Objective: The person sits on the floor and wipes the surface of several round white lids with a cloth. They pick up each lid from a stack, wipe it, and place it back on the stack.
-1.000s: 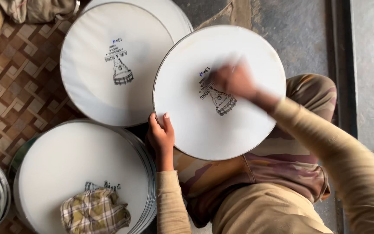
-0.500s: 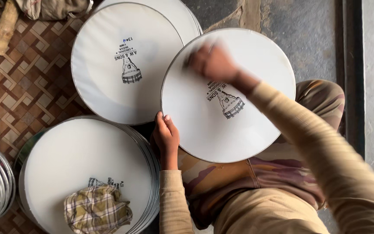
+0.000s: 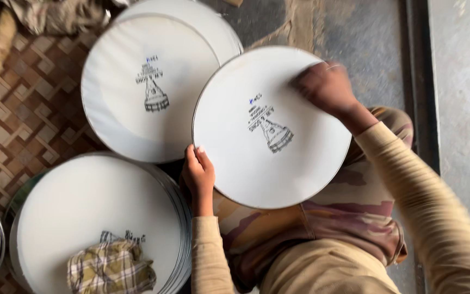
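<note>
Drumhead [image 3: 246, 158]: round, white, stamped centre.

Four white drumheads [image 3: 270, 128], one checked cloth [image 3: 110, 267], two hands [image 3: 198, 174]

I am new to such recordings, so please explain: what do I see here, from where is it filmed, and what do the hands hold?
The camera sits on a person's head and looks down at their lap and the floor. The left hand grips the lower-left edge of a round white drumhead with a printed mark at its centre. The blurred right hand rests on its upper right. Beside it lie another drumhead and a stack of drumheads with a checked cloth on top, over a patterned mat.
</note>
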